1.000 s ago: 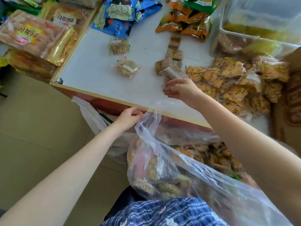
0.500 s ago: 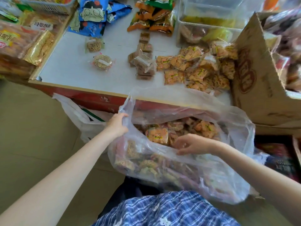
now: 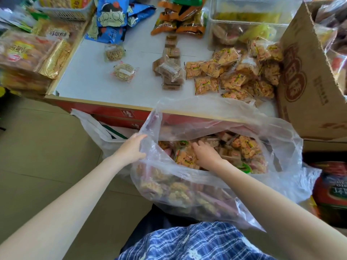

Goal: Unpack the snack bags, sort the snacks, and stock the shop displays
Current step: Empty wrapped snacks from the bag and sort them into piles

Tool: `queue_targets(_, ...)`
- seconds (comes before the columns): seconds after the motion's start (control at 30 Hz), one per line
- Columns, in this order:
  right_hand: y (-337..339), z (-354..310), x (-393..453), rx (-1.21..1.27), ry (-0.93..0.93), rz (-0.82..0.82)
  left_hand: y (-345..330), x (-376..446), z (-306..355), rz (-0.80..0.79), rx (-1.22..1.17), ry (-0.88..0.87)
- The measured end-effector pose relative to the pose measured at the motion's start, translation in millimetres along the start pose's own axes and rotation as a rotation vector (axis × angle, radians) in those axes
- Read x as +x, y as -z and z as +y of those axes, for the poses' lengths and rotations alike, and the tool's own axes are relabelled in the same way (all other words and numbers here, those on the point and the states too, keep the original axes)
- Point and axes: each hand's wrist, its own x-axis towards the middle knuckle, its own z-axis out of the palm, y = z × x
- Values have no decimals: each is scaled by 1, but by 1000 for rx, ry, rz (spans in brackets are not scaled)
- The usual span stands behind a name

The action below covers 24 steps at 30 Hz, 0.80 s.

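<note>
In the lower middle of the frame a clear plastic bag [image 3: 216, 196] full of wrapped snacks sags open below the front edge of the white counter [image 3: 97, 85]. The left hand [image 3: 131, 150] grips the bag's left rim, fingers curled round the film and holding the mouth apart. The right hand [image 3: 204, 153] is inside the bag, fingers bent down onto an orange cracker packet [image 3: 185, 159]; whether it has actually closed on the packet cannot be told (the fingertips are buried among wrappers).

Above, on the counter, a pile of matching orange cracker packets [image 3: 236, 76] spreads right of centre, touching a large cardboard box [image 3: 308, 76] that stands at the right edge. Just left of the pile lies a cluster of small brown wrapped bars [image 3: 170, 72], and further left two clear packets of nut brittle [image 3: 124, 71] lie apart from each other. At the top are blue cartoon-printed bags [image 3: 110, 17], orange-and-green bags [image 3: 180, 21] and a clear plastic tub [image 3: 246, 21]. Large golden biscuit packs [image 3: 28, 53] stack at upper left. A white carrier bag [image 3: 97, 132] hangs beside the left hand, and a blue checked garment [image 3: 187, 241] fills the bottom edge.
</note>
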Motion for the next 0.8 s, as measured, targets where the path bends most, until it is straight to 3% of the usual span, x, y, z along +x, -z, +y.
queue_targets(0.2, 4, 31, -1, 147, 5, -199, 13, 21, 14, 156, -38, -72)
queue_targets(0.3, 7, 26, -3, 251, 21, -187, 16, 29, 17, 181, -32, -63)
queue_targets(0.43, 33, 25, -12, 376, 68, -22, 21, 40, 19, 160, -27, -50)
queue_targets(0.53, 85, 43, -19, 484, 48, 188, 26, 49, 24, 157, -41, -39)
queue_targets(0.8, 198, 103, -7, 1514, -353, 799, 29, 59, 60, 162, 30, 56)
